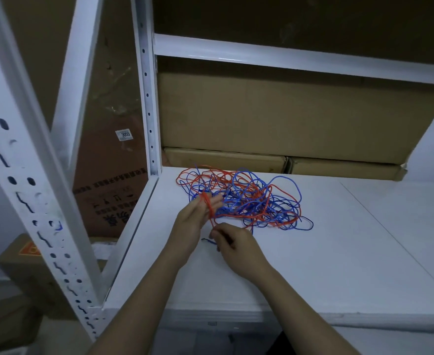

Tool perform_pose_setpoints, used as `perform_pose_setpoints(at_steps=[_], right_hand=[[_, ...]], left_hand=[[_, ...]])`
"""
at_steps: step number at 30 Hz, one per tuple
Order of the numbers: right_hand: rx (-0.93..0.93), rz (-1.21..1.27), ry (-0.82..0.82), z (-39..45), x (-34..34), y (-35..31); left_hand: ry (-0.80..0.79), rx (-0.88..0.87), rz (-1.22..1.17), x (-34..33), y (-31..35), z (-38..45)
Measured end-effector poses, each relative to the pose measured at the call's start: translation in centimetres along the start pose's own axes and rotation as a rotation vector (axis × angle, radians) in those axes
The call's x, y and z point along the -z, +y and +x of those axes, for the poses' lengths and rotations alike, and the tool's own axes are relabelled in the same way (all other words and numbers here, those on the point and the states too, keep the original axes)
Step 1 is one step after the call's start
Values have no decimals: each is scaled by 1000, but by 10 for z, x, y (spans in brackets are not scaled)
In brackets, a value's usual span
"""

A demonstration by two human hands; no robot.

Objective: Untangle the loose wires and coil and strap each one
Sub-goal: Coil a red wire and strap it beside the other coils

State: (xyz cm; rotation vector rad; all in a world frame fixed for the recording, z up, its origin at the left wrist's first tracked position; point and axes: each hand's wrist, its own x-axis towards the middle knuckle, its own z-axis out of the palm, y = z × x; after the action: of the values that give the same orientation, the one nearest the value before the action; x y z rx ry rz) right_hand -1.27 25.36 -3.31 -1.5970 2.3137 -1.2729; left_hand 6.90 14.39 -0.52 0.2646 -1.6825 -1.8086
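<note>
A tangle of red wire [263, 198] and blue wire [286, 183] lies on the white shelf board [338, 252], near its back left. My left hand [194, 217] is held flat with straight fingers at the tangle's left edge, and several turns of red wire are wound round those fingers. Just in front of it, my right hand [232, 242] pinches the red strand that runs up to the left hand. A short blue wire end [209, 241] lies on the board between the two hands.
Cardboard boxes [287, 119] fill the back of the shelf behind the wires. A white perforated upright [148, 98] stands at the shelf's left rear corner, another [31, 201] at the front left. More boxes [108, 190] stand beyond the left side.
</note>
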Motion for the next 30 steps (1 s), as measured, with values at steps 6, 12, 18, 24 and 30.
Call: perform_pose_setpoints(at_steps=[6, 12, 18, 24, 30], right_hand=[[-6, 13, 18, -1, 18, 18], [64, -41, 61, 9, 32, 35], [40, -20, 23, 18, 32, 54], [-28, -213, -52, 26, 33, 83], [-156, -74, 257, 58, 58, 59]], left_hand=[[-106, 58, 660, 5, -27, 5], [-342, 10, 913, 8, -37, 0], [-261, 161, 435, 3, -24, 4], [-58, 233, -107, 4, -20, 15], [71, 169, -72, 0, -3, 39]])
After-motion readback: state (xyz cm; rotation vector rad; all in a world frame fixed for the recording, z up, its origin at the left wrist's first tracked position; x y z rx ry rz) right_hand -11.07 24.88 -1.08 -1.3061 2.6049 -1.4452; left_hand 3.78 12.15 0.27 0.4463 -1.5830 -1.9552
